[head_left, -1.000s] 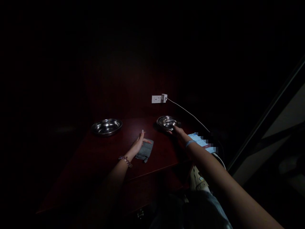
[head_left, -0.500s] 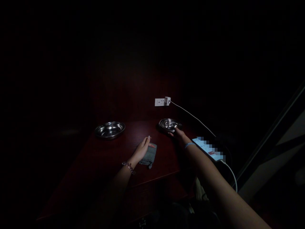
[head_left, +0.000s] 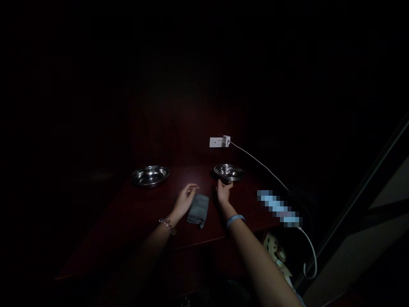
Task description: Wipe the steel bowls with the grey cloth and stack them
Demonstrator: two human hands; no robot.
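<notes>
Left hand [head_left: 184,200] is hanging loosely spread, gripping nothing, right beside the folded cloth [head_left: 198,209] on the table [head_left: 150,207], while the right hand [head_left: 223,192] is keeping thumb and fingers apart just in front of the stacked bowls [head_left: 228,172], though I can't tell if it's touching them. Far as I can judge, the folding and nesting are looking done, with the cloth lying between both hands and the wide dish [head_left: 150,176] sitting unstacked over on the left.
</notes>
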